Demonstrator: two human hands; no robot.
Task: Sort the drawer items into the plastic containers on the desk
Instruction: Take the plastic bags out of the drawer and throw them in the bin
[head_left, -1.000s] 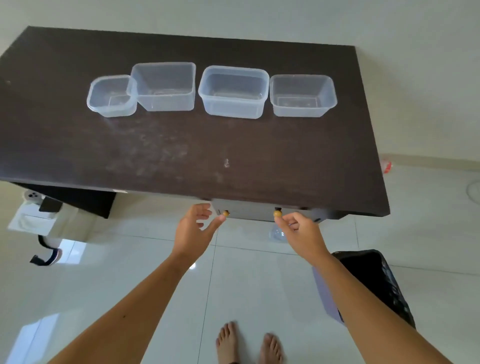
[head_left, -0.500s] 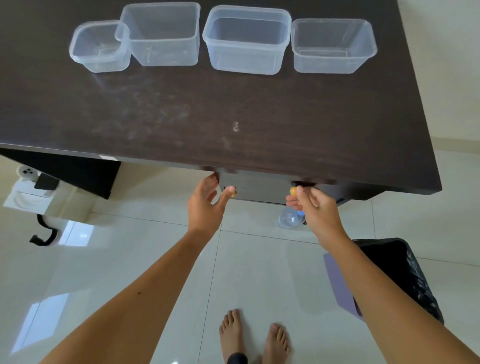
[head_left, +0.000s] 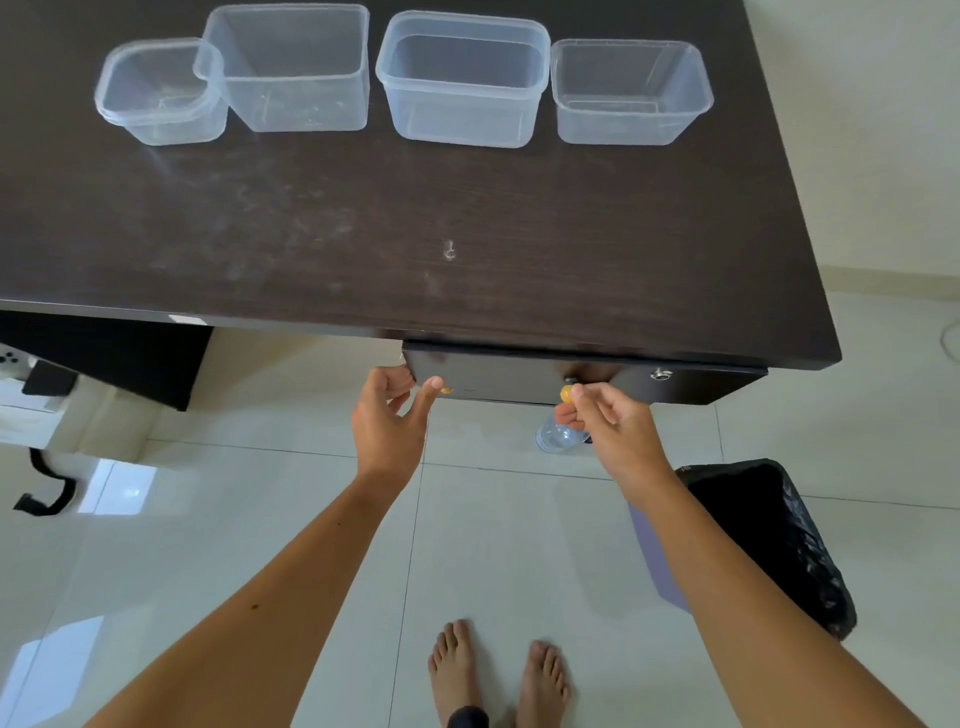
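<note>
Four empty clear plastic containers stand in a row at the back of the dark desk (head_left: 467, 249): a small rounded one (head_left: 161, 93), a tall square one (head_left: 291, 67), a larger rounded one (head_left: 462, 78) and a rectangular one (head_left: 628, 93). Under the desk's front edge is the dark drawer front (head_left: 509, 374) with two yellow knobs. My left hand (head_left: 389, 421) is at the drawer's left end, thumb tip against the left knob (head_left: 447, 389), fingers apart. My right hand (head_left: 613, 431) pinches the right knob (head_left: 566, 393). The drawer's inside is hidden.
A black-lined bin (head_left: 769, 540) stands on the tiled floor at the right. A clear plastic bottle (head_left: 558, 436) lies on the floor below the drawer. My bare feet (head_left: 498, 670) are near the bottom. A white power strip (head_left: 10, 358) and black cable (head_left: 47, 493) sit at left.
The view has moved closer to the desk. Both hands rose to the drawer front: the left thumb reached the left knob and the right fingers closed on the right knob.
</note>
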